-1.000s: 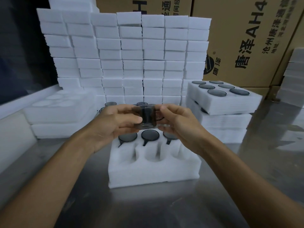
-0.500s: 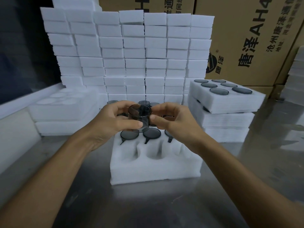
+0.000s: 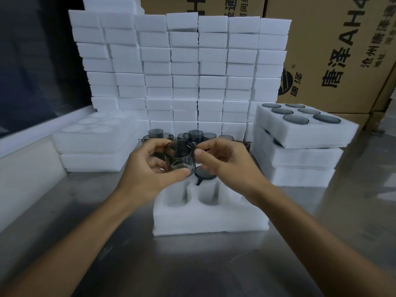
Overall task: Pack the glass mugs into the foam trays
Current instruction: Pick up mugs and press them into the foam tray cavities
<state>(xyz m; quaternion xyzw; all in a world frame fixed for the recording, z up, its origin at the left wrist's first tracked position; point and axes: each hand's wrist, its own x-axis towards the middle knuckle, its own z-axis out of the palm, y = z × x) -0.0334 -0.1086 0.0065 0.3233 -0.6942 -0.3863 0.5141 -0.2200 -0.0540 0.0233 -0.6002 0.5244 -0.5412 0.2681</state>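
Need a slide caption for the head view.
Both hands, left and right, hold a smoky glass mug above a half-filled foam tray.

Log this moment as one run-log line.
left hand grips glass mug | right hand pinches rim | over foam tray | near pockets empty

The right cardboard box [image 3: 334, 50] reads "唐泽 AH", with a round "唐泽" logo [image 3: 288, 82].

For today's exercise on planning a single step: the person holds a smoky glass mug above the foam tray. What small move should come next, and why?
Probably lower the glass mug, held between the left hand and right hand, into an empty near pocket of the foam tray. It hangs upright above the tray, the far row already shows a packed mug, and the near pockets look open.
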